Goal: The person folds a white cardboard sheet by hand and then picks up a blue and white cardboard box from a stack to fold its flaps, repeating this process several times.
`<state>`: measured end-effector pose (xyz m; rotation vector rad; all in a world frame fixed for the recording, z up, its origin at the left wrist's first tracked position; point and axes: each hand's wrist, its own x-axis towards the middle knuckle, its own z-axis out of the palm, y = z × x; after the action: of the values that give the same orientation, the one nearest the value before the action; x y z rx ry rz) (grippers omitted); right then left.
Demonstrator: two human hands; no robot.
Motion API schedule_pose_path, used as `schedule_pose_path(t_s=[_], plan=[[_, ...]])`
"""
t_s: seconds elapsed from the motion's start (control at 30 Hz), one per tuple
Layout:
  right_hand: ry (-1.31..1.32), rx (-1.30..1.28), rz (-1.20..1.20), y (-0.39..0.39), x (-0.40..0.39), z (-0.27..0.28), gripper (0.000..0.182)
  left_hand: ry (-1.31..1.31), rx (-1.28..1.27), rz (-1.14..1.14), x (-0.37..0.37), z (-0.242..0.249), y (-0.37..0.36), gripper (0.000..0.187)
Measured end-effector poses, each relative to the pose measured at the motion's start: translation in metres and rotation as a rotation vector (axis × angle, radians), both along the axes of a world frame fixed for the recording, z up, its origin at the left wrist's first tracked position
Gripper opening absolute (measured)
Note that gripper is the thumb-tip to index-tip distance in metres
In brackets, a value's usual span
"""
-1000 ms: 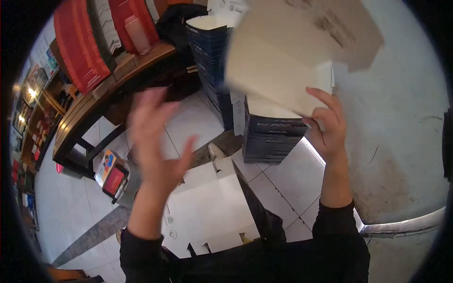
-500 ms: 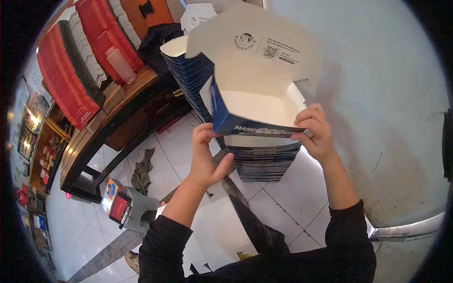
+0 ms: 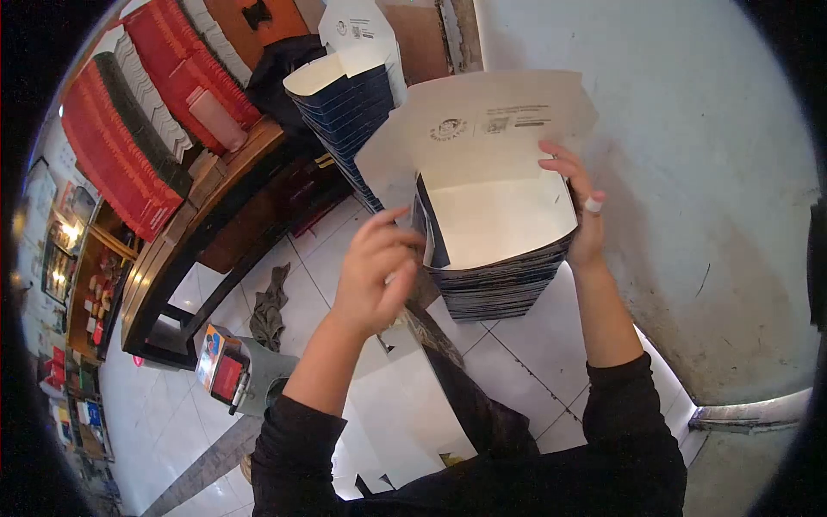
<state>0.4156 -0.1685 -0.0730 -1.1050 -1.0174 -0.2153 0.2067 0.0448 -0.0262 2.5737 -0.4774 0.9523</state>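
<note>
A paper food box (image 3: 500, 215), cream inside and blue outside, sits nested on top of a stack of folded boxes (image 3: 495, 289). Its printed lid flap stands up at the back. My right hand (image 3: 581, 211) rests along the box's right side with the fingers stretched out, and a small white patch shows on it. On the other side, my left hand (image 3: 375, 271) hovers by the box's left wall, fingers loosely apart and holding nothing. Flat white card sheets (image 3: 401, 414) lie across my lap.
A taller stack of blue boxes (image 3: 345, 112) leans behind on the left. Red packaging stacks (image 3: 121, 146) stand on a wooden bench (image 3: 211, 194). A grey stool (image 3: 263, 370) and a crumpled cloth (image 3: 270, 306) are on the tiled floor. A pale wall (image 3: 689, 215) rises to the right.
The box I held with both hands has gone down onto the near stack. My left hand has let go and moved off to the side; my right hand has slid up along its side.
</note>
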Motion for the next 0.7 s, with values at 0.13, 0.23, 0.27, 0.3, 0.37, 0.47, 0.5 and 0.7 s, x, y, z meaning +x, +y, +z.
schedule_pose_path(t_s=[0.13, 0.23, 0.27, 0.3, 0.37, 0.47, 0.5, 0.7], plan=[[0.065, 0.054, 0.037, 0.003, -0.002, -0.003, 0.065, 0.159, -0.645, 0.165, 0.027, 0.003, -0.005, 0.032], [-0.028, -0.037, -0.004, -0.001, 0.005, -0.003, 0.047, 0.237, -0.513, 0.182, 0.041, 0.003, 0.012, 0.046], [-0.036, -0.038, -0.023, -0.003, 0.005, -0.001, 0.047, 0.281, -0.413, 0.224, 0.047, 0.000, 0.017, 0.047], [0.003, -0.042, -0.022, -0.002, 0.001, 0.000, 0.042, 0.273, -0.572, 0.224, 0.055, -0.002, 0.016, 0.037], [0.088, -0.048, -0.019, -0.003, -0.005, 0.001, 0.035, 0.289, -0.682, 0.289, 0.061, -0.008, 0.013, 0.030], [0.246, -0.015, 0.039, -0.006, -0.007, -0.002, 0.029, 0.180, -0.718, 0.465, 0.068, -0.017, 0.001, 0.011], [0.245, -0.019, 0.038, -0.007, -0.005, -0.003, 0.029, 0.135, -1.004, 0.322, 0.068, -0.018, -0.003, 0.012], [0.350, -0.030, 0.112, -0.015, -0.008, 0.002, 0.021, 0.002, -1.404, 0.147, 0.085, -0.050, -0.004, 0.023]])
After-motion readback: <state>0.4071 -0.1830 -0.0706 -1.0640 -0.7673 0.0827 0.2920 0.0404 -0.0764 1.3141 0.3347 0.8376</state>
